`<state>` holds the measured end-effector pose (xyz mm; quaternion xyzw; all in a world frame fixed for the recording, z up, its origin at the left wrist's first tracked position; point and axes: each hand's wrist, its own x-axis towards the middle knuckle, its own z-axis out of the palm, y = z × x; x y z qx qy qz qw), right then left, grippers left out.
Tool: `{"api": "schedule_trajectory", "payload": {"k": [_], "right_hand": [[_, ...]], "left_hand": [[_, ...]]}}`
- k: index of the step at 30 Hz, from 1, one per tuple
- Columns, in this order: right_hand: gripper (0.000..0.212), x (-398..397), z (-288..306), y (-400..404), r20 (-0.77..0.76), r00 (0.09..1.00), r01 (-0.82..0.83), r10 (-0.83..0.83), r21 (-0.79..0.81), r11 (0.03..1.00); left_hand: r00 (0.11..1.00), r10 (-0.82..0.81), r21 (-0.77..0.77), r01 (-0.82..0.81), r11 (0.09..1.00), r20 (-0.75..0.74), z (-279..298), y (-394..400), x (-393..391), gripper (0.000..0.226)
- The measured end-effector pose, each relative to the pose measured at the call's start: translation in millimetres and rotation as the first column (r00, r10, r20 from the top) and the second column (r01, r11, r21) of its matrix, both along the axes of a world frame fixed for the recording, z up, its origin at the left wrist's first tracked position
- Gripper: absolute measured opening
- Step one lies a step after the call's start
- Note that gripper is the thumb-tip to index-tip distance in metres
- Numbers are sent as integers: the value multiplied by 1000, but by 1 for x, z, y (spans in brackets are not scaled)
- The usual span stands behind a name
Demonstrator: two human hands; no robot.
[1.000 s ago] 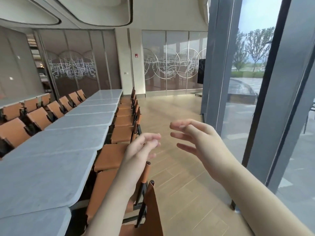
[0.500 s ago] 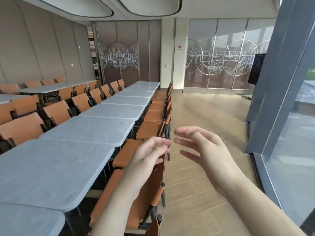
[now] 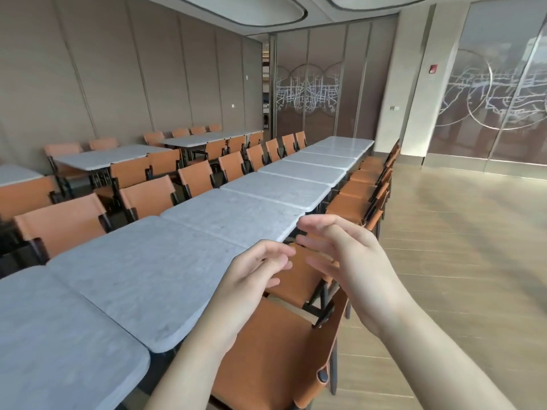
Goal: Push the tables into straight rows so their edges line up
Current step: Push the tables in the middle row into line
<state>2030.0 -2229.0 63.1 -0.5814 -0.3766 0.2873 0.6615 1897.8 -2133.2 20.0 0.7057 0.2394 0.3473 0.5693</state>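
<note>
Beige panelled walls and a pale wood floor (image 3: 461, 250) framed a dining room where a long row of grey stone-look tables (image 3: 266, 199) ran from seven o'clock up toward one o'clock. Their tops looked thick, stiff and probably heavy, so each would likely slide grudgingly rather than lift; the smooth surface offered little friction, and the best hold seemed to be the rounded edge or a corner. The nearest table (image 3: 142, 279) sat at eight o'clock, its right edge stepping slightly out of line with the next table (image 3: 233, 217) beyond it.

Both hands hovered above that edge, touching nothing: the left hand (image 3: 251, 279) with fingers loosely curled, the right hand (image 3: 346, 255) with fingers spread and relaxed, each empty.

Orange chairs (image 3: 284, 344) stood tucked tight against the right side at five o'clock, crowding any push from there and likely to snag. Open floor lay at three o'clock. More tables and chairs (image 3: 115, 156) filled the room toward ten o'clock.
</note>
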Motion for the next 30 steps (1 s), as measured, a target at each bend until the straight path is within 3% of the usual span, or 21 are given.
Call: {"api": "schedule_trajectory", "payload": {"k": [11,17,30], "right_hand": [[30,184,-34,3,-47,989,-143,141,-48,989],[29,280,-38,21,-29,960,-281,279,-114,953],[30,372,-63,132,-114,865,-500,488,-127,857]], "left_hand": [[961,265,-97,-272,957,-82,-51,-8,148,22],[940,300,-123,-321,939,-161,-69,-24,239,20],[834,524,-148,-548,823,-173,-84,53,320,22]]}}
